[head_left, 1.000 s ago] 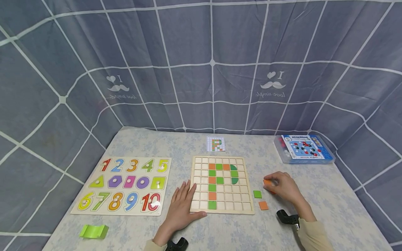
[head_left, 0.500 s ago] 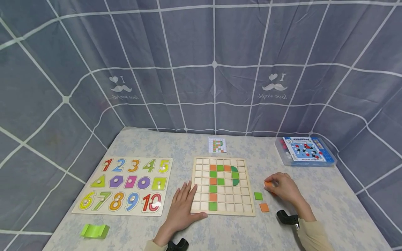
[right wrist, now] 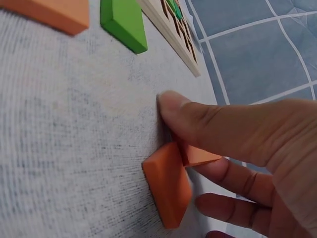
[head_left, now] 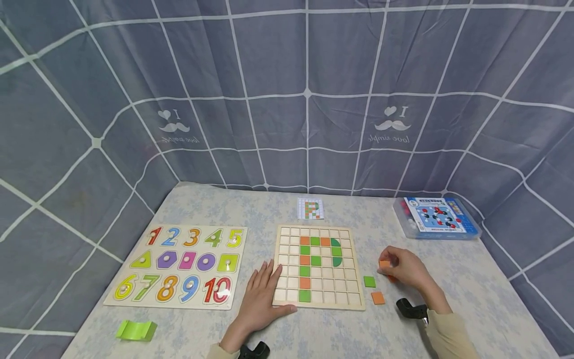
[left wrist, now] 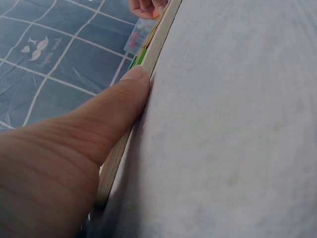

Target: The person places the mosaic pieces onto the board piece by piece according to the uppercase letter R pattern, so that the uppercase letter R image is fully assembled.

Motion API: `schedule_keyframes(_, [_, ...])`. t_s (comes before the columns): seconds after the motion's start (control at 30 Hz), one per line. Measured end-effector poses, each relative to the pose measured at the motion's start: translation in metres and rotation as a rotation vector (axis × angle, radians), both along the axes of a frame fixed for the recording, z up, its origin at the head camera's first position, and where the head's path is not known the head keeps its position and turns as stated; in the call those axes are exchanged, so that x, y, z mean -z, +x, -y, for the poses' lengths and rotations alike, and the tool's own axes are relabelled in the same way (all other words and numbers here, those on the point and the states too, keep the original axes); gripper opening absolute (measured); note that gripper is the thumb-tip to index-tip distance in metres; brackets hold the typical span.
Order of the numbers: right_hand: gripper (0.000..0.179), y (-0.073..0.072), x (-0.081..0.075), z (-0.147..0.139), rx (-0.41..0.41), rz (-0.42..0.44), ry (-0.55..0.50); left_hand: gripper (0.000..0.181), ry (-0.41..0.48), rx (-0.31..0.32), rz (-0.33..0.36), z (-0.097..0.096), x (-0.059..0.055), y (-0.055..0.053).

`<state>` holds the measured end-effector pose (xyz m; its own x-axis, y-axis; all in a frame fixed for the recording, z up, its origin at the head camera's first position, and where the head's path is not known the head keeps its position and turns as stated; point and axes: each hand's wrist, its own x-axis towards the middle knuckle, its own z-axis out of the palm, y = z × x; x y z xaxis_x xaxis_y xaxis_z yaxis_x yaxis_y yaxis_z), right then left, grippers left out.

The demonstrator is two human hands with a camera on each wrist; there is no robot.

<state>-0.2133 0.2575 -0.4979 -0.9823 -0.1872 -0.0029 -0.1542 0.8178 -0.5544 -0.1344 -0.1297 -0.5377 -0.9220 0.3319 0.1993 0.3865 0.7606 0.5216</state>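
My left hand [head_left: 260,303] rests at the lower left corner of a wooden grid board [head_left: 358,259], its fingers extended along the left side and its thumb against the front edge. Orange and green tiles in the board form a P-like figure. To the right of the board, my right hand [head_left: 407,268] pinches an orange square tile [right wrist: 200,154] between thumb and finger. A second orange tile [right wrist: 167,186] lies on the table right beside the held one. Nearer the board are a loose green tile [head_left: 369,281] and another orange tile [head_left: 378,298].
Behind the board lies a small pattern card [head_left: 310,209]. A number and shape puzzle [head_left: 239,269] occupies the left side, with a green curved block [head_left: 136,330] in front. At the back right stands a clear plastic box [head_left: 437,218]. Grey-blue checked cloth [head_left: 278,119] encloses the table.
The orange tile in my right hand now stands more upright, and a second orange tile shows below it. The left hand stays in place. The head view has shifted slightly.
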Motion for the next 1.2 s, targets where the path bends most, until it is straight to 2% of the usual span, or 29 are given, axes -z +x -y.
schedule_keyframes(0.3, [0.026, 0.002, 0.004, 0.001, 0.072, 0.046, -0.052, 0.099, -0.003, 0.000, 0.006, 0.001, 0.000, 0.000])
schedule_keyframes(0.6, [0.013, 0.004, 0.002, 0.004, 0.044, 0.024, -0.119, 0.099, -0.013, 0.001, 0.001, 0.001, -0.001, 0.000])
schedule_keyframes(0.9, [0.020, 0.004, -0.010, 0.024, 0.031, 0.028, -0.164, 0.099, -0.019, -0.004, 0.006, 0.002, -0.001, 0.000])
schedule_keyframes(1.2, [0.008, -0.005, -0.014, 0.059, -0.046, -0.085, -0.227, 0.099, -0.015, -0.001, 0.003, 0.001, 0.000, 0.000])
